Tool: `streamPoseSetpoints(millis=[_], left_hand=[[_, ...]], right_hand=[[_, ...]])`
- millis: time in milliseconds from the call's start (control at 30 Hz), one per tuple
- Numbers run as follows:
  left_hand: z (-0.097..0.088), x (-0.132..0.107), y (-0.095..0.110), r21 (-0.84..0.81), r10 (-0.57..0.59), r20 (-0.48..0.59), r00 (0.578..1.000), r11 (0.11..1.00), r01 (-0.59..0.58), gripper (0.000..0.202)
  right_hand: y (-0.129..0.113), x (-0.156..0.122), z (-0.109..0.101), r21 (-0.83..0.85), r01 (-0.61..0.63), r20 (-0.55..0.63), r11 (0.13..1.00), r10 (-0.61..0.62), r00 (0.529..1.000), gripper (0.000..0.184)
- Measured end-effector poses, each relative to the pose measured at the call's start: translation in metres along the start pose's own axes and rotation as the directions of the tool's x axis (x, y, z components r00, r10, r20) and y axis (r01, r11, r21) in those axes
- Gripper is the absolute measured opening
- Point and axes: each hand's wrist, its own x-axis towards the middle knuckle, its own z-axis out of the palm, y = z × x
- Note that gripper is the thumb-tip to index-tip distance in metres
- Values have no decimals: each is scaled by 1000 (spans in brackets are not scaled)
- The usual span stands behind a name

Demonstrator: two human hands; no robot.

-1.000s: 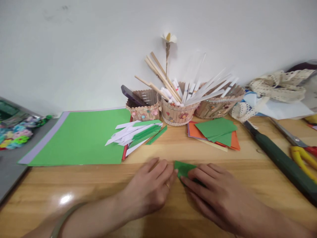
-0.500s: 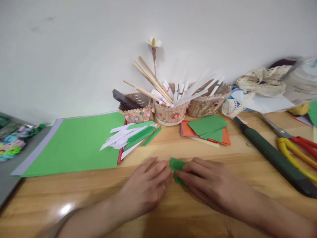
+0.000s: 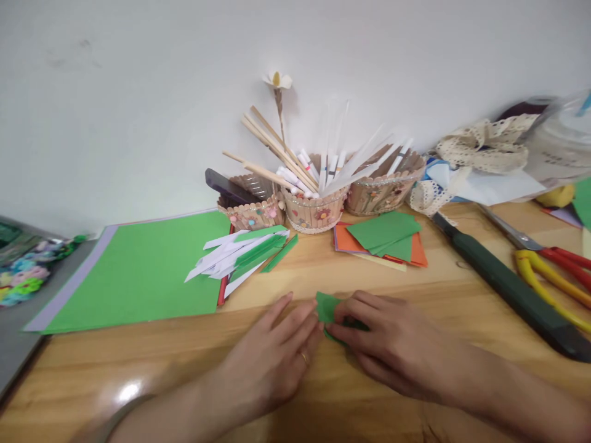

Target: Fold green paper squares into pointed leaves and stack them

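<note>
A small folded piece of green paper lies on the wooden table between my hands. My right hand covers most of it, fingers curled and pressing down on its folded edge. My left hand, a ring on one finger, rests flat beside the paper with fingers stretched out, the fingertips touching its left side.
A large green sheet lies at the left with cut green and white strips on its right edge. Three stick baskets of sticks and pens stand at the wall. Stacked green and orange squares, a dark cutter and scissors lie to the right.
My right hand has curled further over the green paper, covering more of it. My left hand has stayed beside it. The view has shifted a little to the right.
</note>
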Motion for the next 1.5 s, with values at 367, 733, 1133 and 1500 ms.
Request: streamPoseSetpoints(millis=[367,733,1133,1500], left_hand=[[-4,-2,9,-12,-48,9,999,999,48,24],[2,0,-6,-119,-49,-51,998,992,42,29],[5,1,-16,-100,0,39,999,995,4,35],[1,2,-12,-23,-49,65,997,998,51,34]], right_hand=[[8,2,0,83,-158,-189,984,171,967,25],[-4,2,6,200,-491,-24,848,505,863,21],[2,7,15,61,-351,-272,934,354,895,12],[7,-1,14,-163,-87,-230,983,48,972,16]])
